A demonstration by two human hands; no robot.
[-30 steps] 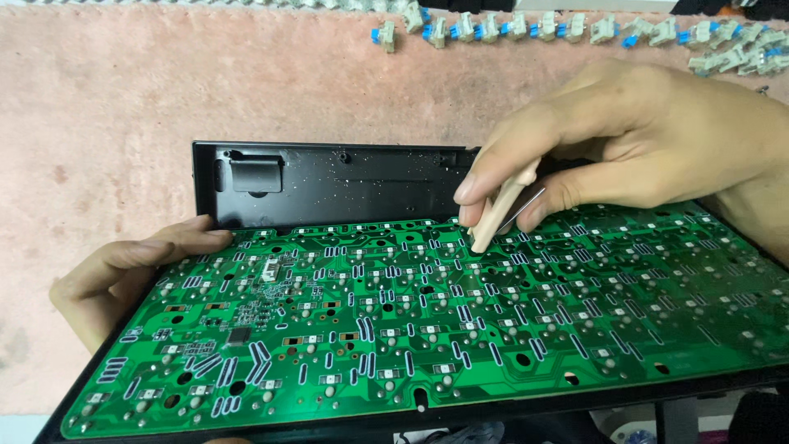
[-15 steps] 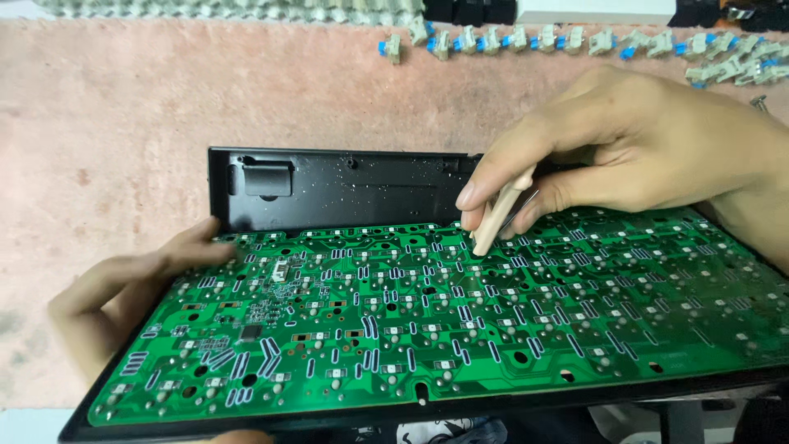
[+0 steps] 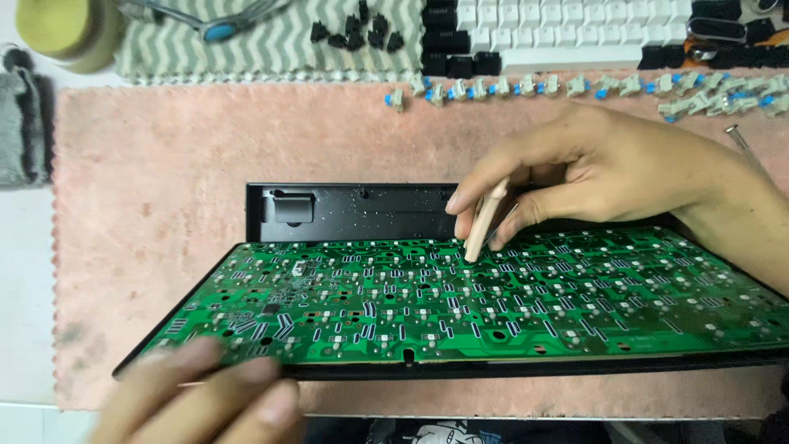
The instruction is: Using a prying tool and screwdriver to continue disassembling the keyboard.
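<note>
A green keyboard circuit board (image 3: 460, 300) in a black frame is tilted up over a black keyboard case (image 3: 362, 210) on a pink mat. My right hand (image 3: 608, 168) pinches a small beige stick-like tool (image 3: 483, 220), its tip touching the board's upper middle. My left hand (image 3: 205, 399), blurred, is at the board's near left edge and seems to support it from the front.
Along the mat's (image 3: 148, 205) far edge lies a row of loose key switches (image 3: 575, 86) with blue stems. Behind them are black and white keycaps (image 3: 567, 29), a striped cloth (image 3: 271, 41), a yellow-green cup (image 3: 57, 29) and a grey cloth (image 3: 16, 123) at left.
My left hand has moved from the board's left edge to its near left corner. The view has shifted so more of the far table shows. The right hand still holds the tool on the board.
</note>
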